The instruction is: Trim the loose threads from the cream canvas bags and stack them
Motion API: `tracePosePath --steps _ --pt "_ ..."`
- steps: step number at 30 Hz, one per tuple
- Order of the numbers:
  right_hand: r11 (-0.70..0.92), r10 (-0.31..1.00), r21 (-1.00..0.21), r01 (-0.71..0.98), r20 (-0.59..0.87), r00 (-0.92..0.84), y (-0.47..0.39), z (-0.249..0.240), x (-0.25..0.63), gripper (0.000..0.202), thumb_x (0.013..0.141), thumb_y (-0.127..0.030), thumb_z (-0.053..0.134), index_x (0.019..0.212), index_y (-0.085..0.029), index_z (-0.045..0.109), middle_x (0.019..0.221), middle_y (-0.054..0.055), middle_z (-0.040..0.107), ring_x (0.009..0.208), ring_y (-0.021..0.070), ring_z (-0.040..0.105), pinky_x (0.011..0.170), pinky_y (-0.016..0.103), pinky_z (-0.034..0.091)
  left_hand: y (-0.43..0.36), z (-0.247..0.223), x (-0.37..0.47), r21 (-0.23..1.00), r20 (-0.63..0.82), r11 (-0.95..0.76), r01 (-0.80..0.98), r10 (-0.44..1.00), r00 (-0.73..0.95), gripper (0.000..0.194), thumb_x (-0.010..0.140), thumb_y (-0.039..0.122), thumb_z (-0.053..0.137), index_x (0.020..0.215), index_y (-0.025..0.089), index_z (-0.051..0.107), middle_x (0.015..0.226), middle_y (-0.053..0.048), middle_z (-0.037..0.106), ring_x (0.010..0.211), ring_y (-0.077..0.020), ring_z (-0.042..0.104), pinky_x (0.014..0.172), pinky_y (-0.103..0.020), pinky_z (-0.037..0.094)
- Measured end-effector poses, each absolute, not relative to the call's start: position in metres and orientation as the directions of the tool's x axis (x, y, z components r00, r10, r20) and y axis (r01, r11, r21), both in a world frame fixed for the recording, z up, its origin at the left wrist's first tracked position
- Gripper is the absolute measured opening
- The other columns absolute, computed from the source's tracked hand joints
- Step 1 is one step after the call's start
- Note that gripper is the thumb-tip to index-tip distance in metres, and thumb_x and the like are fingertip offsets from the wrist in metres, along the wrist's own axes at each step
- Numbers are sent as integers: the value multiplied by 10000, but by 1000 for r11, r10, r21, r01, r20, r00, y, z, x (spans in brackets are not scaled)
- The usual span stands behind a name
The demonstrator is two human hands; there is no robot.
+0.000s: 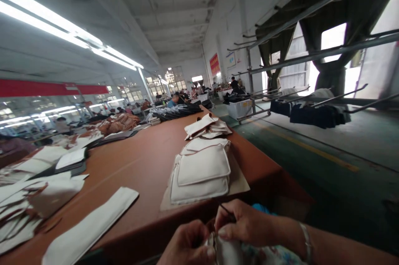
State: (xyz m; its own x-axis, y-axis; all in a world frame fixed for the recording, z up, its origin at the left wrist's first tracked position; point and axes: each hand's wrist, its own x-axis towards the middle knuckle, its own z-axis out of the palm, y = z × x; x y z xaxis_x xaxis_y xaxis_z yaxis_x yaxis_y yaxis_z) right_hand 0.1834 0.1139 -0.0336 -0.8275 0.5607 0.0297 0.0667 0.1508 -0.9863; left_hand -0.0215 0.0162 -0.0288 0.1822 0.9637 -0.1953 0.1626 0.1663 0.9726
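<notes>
Head view: near side, before the table (143,165), the left hand (190,242) and right hand (238,223) pinch a white piece (230,252), fingers closed; edge work seems underway, calling next for a steady left grip.

Held piece (229,251): smooth, leather-like. Stacked pieces (204,165): matt, leather-like. Tabletop (134,165): smooth, slight sheen. Bracelet (306,240): shiny metal. Rack (293,60): metal.

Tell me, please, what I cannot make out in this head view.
In the head view:
Pale piece: lower part cut off by the bottom edge, partly covered by the left hand and right hand.
Pale stack: lower pieces mostly covered by top ones.
Red wall sign: lettering too small, blurred.
Distant person in black: hands too small.
</notes>
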Motion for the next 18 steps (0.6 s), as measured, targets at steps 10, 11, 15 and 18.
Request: tracePosePath --steps 10,11,15,18 --pt "163 552 -986 25 70 -831 113 -34 188 79 716 -193 653 743 -130 614 660 -39 549 578 85 419 519 180 338 20 -19 -6 963 -217 184 195 962 165 449 705 542 771 755 122 620 673 28 502 617 -101 343 547 -225 244" --pt "197 557 -980 36 82 -827 112 -33 188 67 733 -193 640 740 -134 608 661 -38 547 584 88 426 522 183 337 21 -20 -5 961 -214 178 213 964 158 451 708 551 762 751 126 616 671 30 498 617 -103 345 548 -225 249" --pt "396 546 -915 82 162 -822 109 -32 191 59 793 -166 568 736 -153 579 695 -28 555 645 109 481 577 204 351 25 -24 -4 950 -216 176 256 967 134 387 751 503 720 740 132 612 676 26 503 631 -116 361 558 -227 268" --pt "592 509 -795 132 242 -826 108 -36 193 71 830 -175 523 790 -166 581 756 -2 585 679 128 505 625 236 359 26 -26 0 945 -223 189 267 969 105 302 794 425 668 721 139 605 674 32 493 629 -115 354 568 -226 278"
